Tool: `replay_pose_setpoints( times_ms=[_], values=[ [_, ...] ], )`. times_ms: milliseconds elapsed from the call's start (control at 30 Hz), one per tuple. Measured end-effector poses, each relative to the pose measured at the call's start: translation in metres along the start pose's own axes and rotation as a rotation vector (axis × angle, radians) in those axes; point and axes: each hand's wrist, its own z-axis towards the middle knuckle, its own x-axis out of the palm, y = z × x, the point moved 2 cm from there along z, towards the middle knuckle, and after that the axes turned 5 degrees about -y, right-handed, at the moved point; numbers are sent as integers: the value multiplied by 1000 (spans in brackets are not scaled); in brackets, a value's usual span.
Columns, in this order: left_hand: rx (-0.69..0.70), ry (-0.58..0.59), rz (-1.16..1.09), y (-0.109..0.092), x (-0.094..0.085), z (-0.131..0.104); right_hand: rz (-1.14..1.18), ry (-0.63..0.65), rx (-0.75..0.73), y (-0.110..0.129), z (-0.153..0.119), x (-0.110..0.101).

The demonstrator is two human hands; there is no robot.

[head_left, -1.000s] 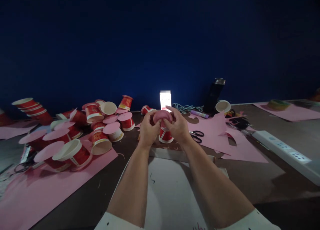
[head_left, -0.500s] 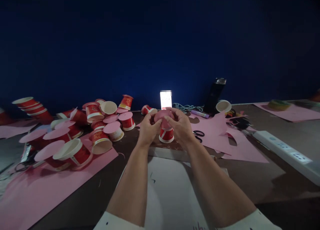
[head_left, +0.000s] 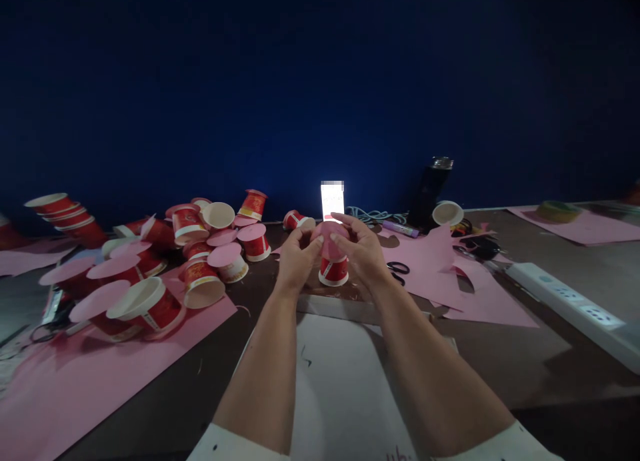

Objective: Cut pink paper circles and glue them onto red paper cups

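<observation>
Plainly, everything sits against a deep blue wall point(head_left: 200, 101), dim except for a glowing white phone screen point(head_left: 333, 199). On the dark brown tabletop point(head_left: 510, 374), the left hand point(head_left: 297, 261) and right hand point(head_left: 365, 253) pinch a round pink paper disc point(head_left: 331, 236) between thumbs and fingers, right over an upturned red paper cup point(head_left: 333, 272) with a white rim; whether disc and cup touch, I can't tell. A flat white board point(head_left: 345, 381) lies beneath the forearms. Off to the left, red-and-white paper cups crowd around a large pink paper sheet point(head_left: 130, 381). To the right, black-handled scissors point(head_left: 400, 267) rest near cut pink paper point(head_left: 425, 267), with a long white power strip point(head_left: 565, 304) beyond.
</observation>
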Motion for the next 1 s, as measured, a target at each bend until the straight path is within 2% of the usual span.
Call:
replay_pose_setpoints(
  times_ms=[167,367,500,667,733,833,900,1000],
  values=[
    [42,-63,36,-5,-1,-1,-51,-9,13,-3,0,2],
    [119,-51,202,-14,2,-5,-146,-84,-118,-4,1,3],
    [151,-88,294,-15,3,-6,-166,-121,-170,-6,3,0],
    [160,-157,234,-14,0,-4,-103,-136,-183,-6,3,-1],
    [93,-223,152,-12,-4,-2,-86,-141,-181,-5,2,-2],
    [-175,-305,-17,-7,-9,1,-93,-164,-175,-4,1,-3],
    [-359,-244,-119,-4,-8,1,-110,-170,-170,-5,1,-5],
    [-517,-75,-244,-3,-3,-1,-143,-156,-168,-5,2,-6]
  ],
)
